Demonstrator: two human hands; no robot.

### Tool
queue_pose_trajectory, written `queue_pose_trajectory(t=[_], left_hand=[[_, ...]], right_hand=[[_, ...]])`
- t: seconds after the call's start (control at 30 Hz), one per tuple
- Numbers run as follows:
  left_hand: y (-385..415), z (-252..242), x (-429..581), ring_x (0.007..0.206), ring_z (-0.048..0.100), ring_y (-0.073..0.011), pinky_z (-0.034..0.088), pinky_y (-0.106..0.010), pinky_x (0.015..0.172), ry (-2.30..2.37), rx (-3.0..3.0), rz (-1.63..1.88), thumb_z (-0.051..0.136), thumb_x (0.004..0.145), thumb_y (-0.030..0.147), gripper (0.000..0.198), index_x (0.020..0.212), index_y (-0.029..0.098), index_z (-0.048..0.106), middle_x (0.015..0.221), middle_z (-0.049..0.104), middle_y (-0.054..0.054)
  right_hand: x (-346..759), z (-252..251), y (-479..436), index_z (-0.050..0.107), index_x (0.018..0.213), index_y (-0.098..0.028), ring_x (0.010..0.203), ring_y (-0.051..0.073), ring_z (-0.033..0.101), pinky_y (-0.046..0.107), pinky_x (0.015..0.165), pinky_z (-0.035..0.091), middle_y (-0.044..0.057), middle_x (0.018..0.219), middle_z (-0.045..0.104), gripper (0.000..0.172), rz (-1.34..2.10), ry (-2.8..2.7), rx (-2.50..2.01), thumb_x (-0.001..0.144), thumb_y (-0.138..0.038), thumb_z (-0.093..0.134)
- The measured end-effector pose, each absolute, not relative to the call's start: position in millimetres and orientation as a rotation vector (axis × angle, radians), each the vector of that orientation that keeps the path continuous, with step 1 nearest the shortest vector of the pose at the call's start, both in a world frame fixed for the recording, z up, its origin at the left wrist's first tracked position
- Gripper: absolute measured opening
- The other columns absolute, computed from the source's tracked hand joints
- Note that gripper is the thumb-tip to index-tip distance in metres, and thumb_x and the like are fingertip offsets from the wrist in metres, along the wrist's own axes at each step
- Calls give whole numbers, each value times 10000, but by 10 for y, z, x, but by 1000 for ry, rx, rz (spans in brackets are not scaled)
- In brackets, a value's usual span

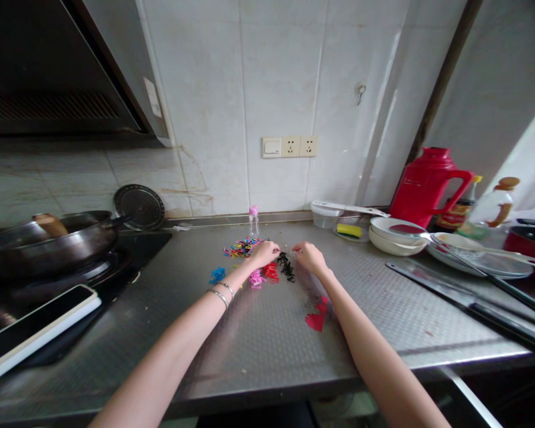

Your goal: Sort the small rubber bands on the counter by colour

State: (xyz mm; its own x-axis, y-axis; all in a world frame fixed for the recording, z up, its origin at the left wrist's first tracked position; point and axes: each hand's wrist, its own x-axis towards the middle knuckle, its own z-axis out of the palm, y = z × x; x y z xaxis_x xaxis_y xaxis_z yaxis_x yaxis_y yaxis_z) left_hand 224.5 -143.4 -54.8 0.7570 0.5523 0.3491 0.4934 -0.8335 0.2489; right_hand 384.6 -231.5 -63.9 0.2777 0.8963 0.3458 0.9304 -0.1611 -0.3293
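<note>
My left hand (pixel 266 254) is closed, fingertips pinched together, above the small piles of what look like rubber bands. Anything in its fingers is too small to make out. Beside it lies a mixed multicoloured pile (pixel 239 247), with sorted heaps in blue (pixel 217 274), pink (pixel 256 279), red (pixel 271 272) and black (pixel 286 268) nearer me. Just right of the black heap, my right hand (pixel 310 258) is curled with its fingers pressed together; what they hold, if anything, cannot be seen. Behind the mixed pile stands a small clear bottle (pixel 254 222) with a pink cap.
Torn red plastic (pixel 317 315) lies by my right forearm. On the left are a pan (pixel 49 249) on the stove and a phone-like device (pixel 38 330). Bowls (pixel 396 238), a knife (pixel 428 285), a red thermos (pixel 421 187) and bottles crowd the right.
</note>
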Motion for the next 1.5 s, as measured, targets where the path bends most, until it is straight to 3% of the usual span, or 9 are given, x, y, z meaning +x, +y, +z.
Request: queue_pose_trajectory(t=[0.23, 0.53, 0.8, 1.17, 1.5], left_hand=[[-1376, -565, 2175, 672, 571, -139, 382, -214, 609, 685, 2777, 712, 481, 748, 283, 268, 903, 186, 677, 807, 674, -41], [-794, -606, 1511, 473, 444, -112, 283, -216, 486, 1016, 2298, 1097, 462, 740, 444, 418, 559, 109, 635, 463, 536, -10], [-495, -799, 796, 404, 393, -88, 260, -206, 429, 1288, 1749, 1354, 454, 726, 436, 376, 652, 120, 645, 434, 469, 13], [-527, -891, 692, 404, 385, -87, 260, -208, 424, 1224, 1744, 1330, 461, 719, 465, 391, 651, 129, 649, 415, 453, 14], [-551, -897, 685, 407, 391, -85, 269, -205, 434, 1224, 1720, 1323, 435, 734, 485, 418, 634, 131, 634, 412, 436, 18]], right_hand=[[3827, -641, -2322, 668, 905, -232, 882, 155, 571, 206, 739, 391, 49, 966, 644, 299, -111, -1660, -2096, 762, -164, 414], [3817, -662, -2318, 669, 898, -227, 861, 158, 576, 206, 700, 401, 52, 954, 646, 297, -117, -1679, -2096, 764, -184, 408], [3800, -669, -2308, 670, 897, -217, 875, 167, 584, 212, 708, 409, 60, 943, 656, 306, -121, -1694, -2092, 737, -163, 415], [3799, -529, -2053, 667, 927, -232, 865, 163, 593, 206, 711, 423, 41, 928, 667, 305, -7, -1731, -2060, 721, -181, 448], [3810, -512, -1361, 594, 1101, -126, 899, 174, 583, 216, 794, 399, 92, 969, 651, 408, 7, -1937, -1997, 726, -161, 438]])
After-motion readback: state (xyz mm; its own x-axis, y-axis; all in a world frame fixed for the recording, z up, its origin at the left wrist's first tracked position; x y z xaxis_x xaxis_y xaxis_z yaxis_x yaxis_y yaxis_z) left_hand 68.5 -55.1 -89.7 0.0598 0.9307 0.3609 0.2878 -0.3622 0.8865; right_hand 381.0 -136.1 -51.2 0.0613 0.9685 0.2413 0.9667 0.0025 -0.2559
